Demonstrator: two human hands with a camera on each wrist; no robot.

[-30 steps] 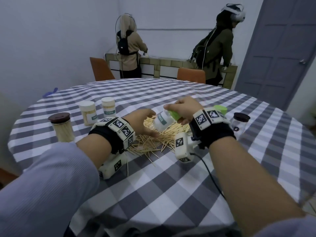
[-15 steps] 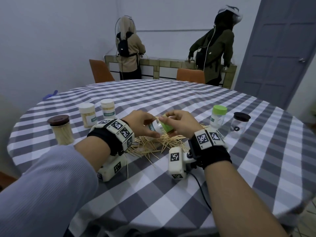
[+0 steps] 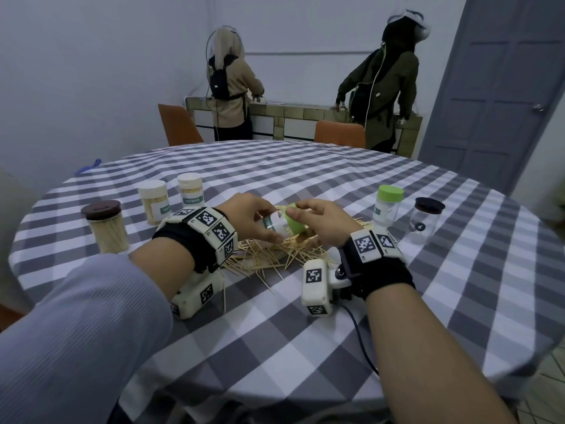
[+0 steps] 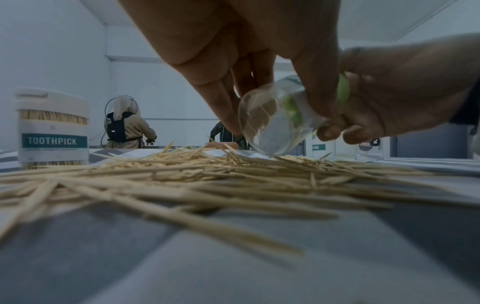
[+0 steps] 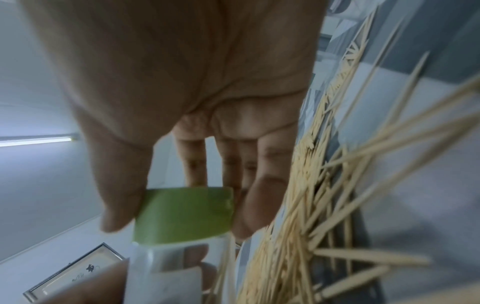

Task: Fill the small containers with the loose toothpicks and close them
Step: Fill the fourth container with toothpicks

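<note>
A small clear container (image 3: pixel 275 223) (image 4: pixel 272 125) lies tilted on its side just above the pile of loose toothpicks (image 3: pixel 269 255) (image 4: pixel 207 176). My left hand (image 3: pixel 253 218) grips its body, thumb and fingers around the clear wall. My right hand (image 3: pixel 312 221) pinches its green lid (image 3: pixel 293 220) (image 5: pixel 184 214), which sits on the container's mouth. The container looks nearly empty in the left wrist view. In the right wrist view my thumb and fingers (image 5: pixel 119 205) clamp the lid's sides.
Two white-lidded full toothpick jars (image 3: pixel 154 201) (image 3: pixel 191 194) and a brown-lidded full jar (image 3: pixel 105 228) stand at the left. A green-lidded container (image 3: pixel 386 205) and a dark-lidded clear jar (image 3: pixel 426 218) stand at the right. Two people work at a counter beyond the checkered table (image 3: pixel 305 316).
Both hands drew closer to me with the container, lowering it over the pile. The right hand shifted its hold to the green lid, uncovering the green-lidded container behind.
</note>
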